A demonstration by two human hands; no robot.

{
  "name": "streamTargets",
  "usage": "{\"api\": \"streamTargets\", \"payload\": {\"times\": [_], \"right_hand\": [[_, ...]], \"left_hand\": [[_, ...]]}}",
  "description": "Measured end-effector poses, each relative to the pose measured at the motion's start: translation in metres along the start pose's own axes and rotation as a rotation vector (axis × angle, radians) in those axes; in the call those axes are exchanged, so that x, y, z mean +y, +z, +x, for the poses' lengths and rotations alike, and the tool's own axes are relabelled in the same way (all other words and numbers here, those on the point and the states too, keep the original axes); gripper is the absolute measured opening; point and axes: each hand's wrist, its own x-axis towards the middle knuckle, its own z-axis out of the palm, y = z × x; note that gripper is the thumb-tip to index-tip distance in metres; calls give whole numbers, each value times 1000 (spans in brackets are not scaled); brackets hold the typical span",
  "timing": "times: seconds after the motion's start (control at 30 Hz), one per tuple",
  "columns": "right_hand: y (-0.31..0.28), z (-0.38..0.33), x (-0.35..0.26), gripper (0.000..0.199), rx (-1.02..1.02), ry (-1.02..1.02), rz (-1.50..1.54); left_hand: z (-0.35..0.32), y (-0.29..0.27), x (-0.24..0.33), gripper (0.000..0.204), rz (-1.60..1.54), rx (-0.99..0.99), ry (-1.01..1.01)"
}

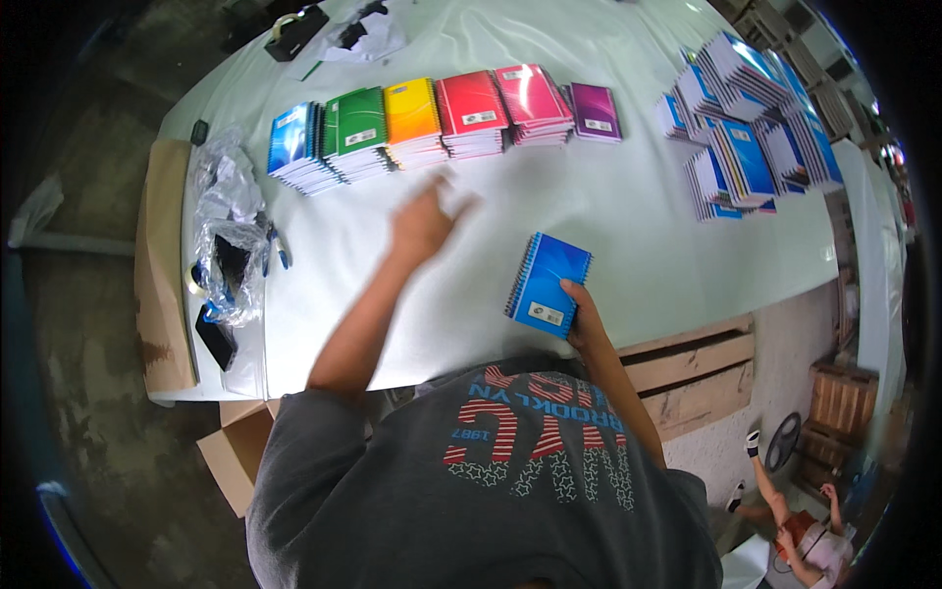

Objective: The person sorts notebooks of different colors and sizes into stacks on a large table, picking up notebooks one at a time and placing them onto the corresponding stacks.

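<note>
1. Over the near part of the white table [638, 231], in the head view, my right hand [586, 319] holds the blue notebook [548, 285], tilted, with its spiral to the left. I cannot tell whether it touches the tabletop.
2. Right fingers: the thumb presses on the cover at the right edge; the others are behind it, pinching the notebook.
3. Left hand [422, 224]: empty, blurred, thumb and forefinger spread, near but apart from the yellow stack [413, 113] and the red stack [472, 108].
4. Step in hand, as I judge it: holding one notebook while the left hand reaches toward the row.
5. Next move, as I judge it: it calls for a steady right pinch and left fingers placed without disturbing the stacks.
</note>
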Motion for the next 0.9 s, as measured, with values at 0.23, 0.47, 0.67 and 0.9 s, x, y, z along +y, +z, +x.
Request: {"api": "streamTargets", "payload": {"times": [0.23,0.47,0.67,0.9], "right_hand": [[-5,9,5,54,19,46,-16],[-1,3,-2,63,95,-10,19],[11,8,8,67,-31,-77,150],[21,-21,-16,77,-30,-313,-166]], "left_hand": [[47,-111,-200,46,769,625,60],[1,-84,-67,24,198,917,401],[-111,76,27,31,-124,0,844],[-83,57,37,87,-1096,-313,144]]}}
